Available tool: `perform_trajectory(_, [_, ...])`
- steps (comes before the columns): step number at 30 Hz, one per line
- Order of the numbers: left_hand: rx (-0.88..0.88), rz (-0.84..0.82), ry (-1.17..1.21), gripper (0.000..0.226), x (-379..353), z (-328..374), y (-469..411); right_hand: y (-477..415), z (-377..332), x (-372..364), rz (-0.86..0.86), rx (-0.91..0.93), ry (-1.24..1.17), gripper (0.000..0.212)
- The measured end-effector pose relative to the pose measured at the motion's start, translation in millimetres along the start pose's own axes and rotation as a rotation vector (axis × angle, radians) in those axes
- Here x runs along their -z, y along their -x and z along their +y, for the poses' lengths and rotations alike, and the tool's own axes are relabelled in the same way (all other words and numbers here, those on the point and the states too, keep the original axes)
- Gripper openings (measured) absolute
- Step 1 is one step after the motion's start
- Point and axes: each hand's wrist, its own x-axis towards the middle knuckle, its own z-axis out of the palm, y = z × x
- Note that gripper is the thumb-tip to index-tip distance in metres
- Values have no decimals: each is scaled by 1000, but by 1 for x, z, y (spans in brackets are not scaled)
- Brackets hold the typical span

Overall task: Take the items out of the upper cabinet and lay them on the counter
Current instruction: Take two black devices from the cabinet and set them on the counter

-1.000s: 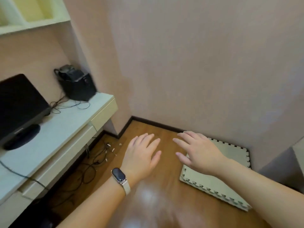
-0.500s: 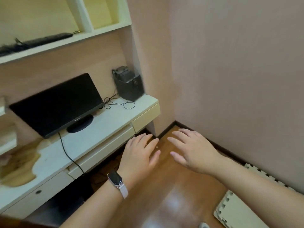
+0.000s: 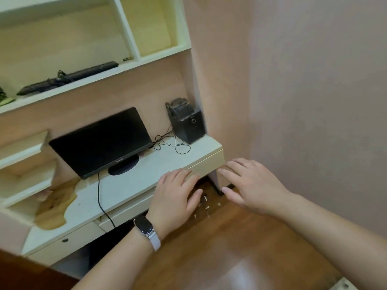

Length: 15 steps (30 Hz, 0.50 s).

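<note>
The open upper cabinet shelf [image 3: 117, 73] runs across the top left. On it lie a long black keyboard-like item [image 3: 69, 77], a small dark object [image 3: 127, 59] by the divider, and something green [image 3: 4, 99] at the far left edge. The right compartment [image 3: 155, 34] looks bare. The white counter [image 3: 134, 181] lies below. My left hand [image 3: 176, 197], a watch on its wrist, hovers flat over the counter's front edge, fingers spread, holding nothing. My right hand [image 3: 249, 183] hovers beside it, past the counter's right end, also spread and holding nothing.
A black monitor [image 3: 102, 141] stands on the counter with its cable trailing forward. A black speaker box [image 3: 186, 122] with loose wires sits in the right corner. The counter's surface is peeled at the left [image 3: 54, 206]. A pink wall [image 3: 314, 101] closes the right side; small bits litter the wooden floor [image 3: 206, 206].
The view has swung left and up from the floor corner, bringing the monitor, counter and upper shelf into sight. Both hands stay outstretched and spread, now over the counter's edge.
</note>
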Motion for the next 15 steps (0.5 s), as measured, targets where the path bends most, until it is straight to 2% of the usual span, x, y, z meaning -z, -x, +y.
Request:
perform_trajectory(11, [69, 66, 19, 44, -6, -32, -65, -77, 42, -8, 93, 49, -12, 49])
perform_trajectory(15, [52, 116, 42, 44, -17, -63, -102, -122, 51, -9, 72, 43, 28, 49])
